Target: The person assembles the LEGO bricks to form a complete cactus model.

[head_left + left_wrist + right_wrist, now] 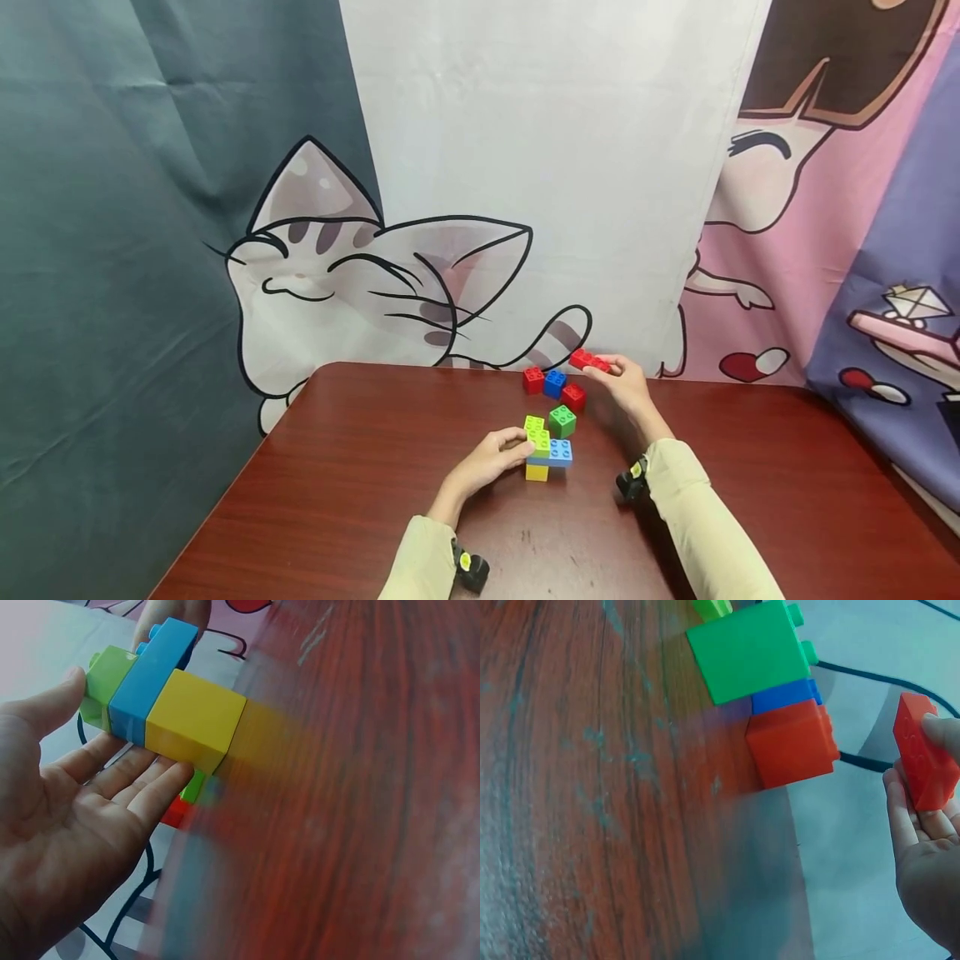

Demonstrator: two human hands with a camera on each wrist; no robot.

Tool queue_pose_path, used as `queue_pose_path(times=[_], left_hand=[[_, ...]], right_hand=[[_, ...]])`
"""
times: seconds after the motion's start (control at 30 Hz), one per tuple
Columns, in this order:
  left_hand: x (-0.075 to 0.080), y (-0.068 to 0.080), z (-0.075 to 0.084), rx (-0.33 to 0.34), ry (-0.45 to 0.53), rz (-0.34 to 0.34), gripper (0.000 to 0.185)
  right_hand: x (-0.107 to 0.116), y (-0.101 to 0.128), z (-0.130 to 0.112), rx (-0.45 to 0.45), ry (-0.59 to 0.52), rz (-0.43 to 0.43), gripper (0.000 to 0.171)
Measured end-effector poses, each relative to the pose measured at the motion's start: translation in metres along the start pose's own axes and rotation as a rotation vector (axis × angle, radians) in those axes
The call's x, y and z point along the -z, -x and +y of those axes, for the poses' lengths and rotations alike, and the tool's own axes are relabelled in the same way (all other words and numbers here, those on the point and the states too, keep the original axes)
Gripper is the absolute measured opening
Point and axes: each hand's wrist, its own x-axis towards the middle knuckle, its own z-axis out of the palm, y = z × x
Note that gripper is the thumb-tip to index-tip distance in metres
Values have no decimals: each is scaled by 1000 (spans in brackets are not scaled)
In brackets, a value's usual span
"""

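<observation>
My left hand (pixel 486 460) grips a small stack of toy building blocks, thumb on one side and fingers on the other. The stack has lime green blocks (pixel 537 442) on top, a light blue block (pixel 561 452) under them jutting right, and a yellow block (pixel 196 716) at the bottom. Farther off to the right, my right hand (pixel 628 390) pinches a long red building block (pixel 589 361) above the table's far edge. In the right wrist view, the thumb presses this red block against the fingers.
Just behind the stack stands a green block (pixel 562 421). Toward the table's far edge are a red block (pixel 533 380), a dark blue block (pixel 555 383) and another red block (pixel 573 397). A printed cloth (pixel 450 125) hangs behind the brown table (pixel 360 467).
</observation>
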Motion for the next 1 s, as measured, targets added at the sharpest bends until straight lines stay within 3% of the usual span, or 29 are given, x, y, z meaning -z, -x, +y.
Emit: queue_pose_path(times=[0.43, 1.0], left_hand=[[-1, 1, -2, 7, 80, 7, 50], [-1, 0, -2, -38, -42, 10, 49]], right_hand=[[-1, 8, -14, -1, -18, -48, 51], [0, 18, -26, 65, -20, -88, 47]])
